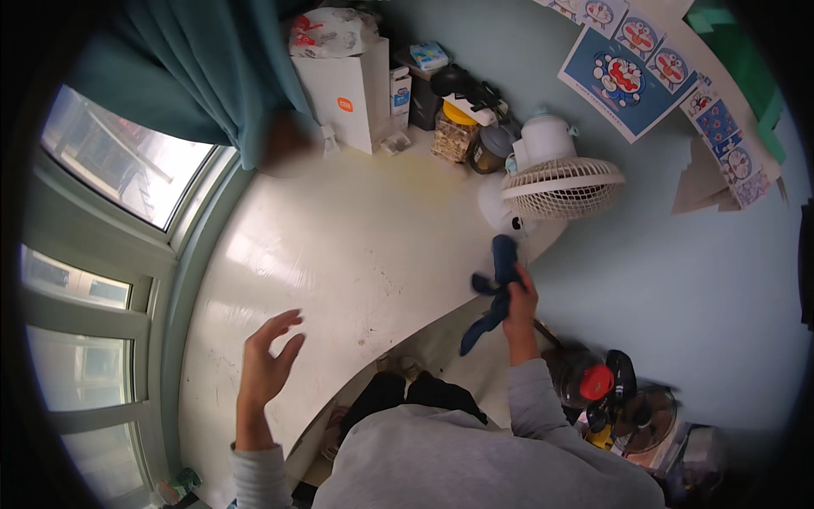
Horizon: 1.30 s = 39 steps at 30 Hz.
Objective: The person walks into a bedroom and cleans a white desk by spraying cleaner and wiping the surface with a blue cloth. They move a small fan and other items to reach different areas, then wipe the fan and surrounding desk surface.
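Note:
My right hand (523, 304) grips a bunched dark blue cloth (503, 261), whose loose ends hang towards the left. It is held up near the right edge of a pale, glossy tabletop (305, 254), just in front of a white desk fan (559, 184). My left hand (272, 356) is over the left part of the tabletop, fingers apart and slightly curled, with nothing in it.
At the back stand a white box (337, 95) with a plastic bag (334, 32) on top, a yellow-lidded jar (453, 133) and a dark cup (489, 149). A teal curtain (184, 70) and windows (82, 362) line the left. A red-capped bottle (594, 382) sits low right.

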Each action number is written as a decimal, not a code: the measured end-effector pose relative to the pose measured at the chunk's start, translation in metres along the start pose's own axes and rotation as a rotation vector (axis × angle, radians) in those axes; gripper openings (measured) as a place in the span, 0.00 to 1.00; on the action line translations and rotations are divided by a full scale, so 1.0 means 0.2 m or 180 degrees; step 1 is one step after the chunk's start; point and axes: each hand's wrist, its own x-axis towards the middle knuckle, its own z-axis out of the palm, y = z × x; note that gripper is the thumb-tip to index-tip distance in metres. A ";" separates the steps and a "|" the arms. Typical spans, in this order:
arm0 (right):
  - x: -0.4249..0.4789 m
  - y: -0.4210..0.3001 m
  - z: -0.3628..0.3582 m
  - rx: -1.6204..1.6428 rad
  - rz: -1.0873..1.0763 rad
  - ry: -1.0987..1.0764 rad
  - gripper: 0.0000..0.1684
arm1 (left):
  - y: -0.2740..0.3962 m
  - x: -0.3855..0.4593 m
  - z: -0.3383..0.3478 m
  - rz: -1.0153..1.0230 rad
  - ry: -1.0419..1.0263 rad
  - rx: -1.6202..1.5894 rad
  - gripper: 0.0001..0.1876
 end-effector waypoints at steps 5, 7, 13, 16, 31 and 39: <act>0.08 0.11 -0.26 0.2252 0.0468 -0.0489 0.30 | -0.13 0.46 0.32 0.0558 -0.0696 -0.0413 0.16; 0.06 0.09 -0.30 0.2390 0.0513 -0.0664 0.32 | -0.14 0.64 0.49 0.0979 -0.0846 -0.0465 0.16; -0.06 -0.14 -0.13 0.1701 -0.0021 -0.0344 0.27 | 0.06 0.91 0.92 0.1288 -0.1315 -0.0851 0.15; -0.07 -0.24 -0.01 0.0604 -0.0133 0.0303 0.29 | 0.21 0.79 1.12 0.1282 -0.1369 -0.1465 0.14; 0.17 -0.14 0.38 -0.3105 -0.2597 -0.0950 0.36 | 0.27 0.97 1.52 0.0253 -0.0029 -0.2162 0.23; 0.53 -0.24 -0.20 -0.3593 -0.2530 -0.0288 0.28 | 0.21 1.17 1.71 0.0945 0.0462 -0.0809 0.43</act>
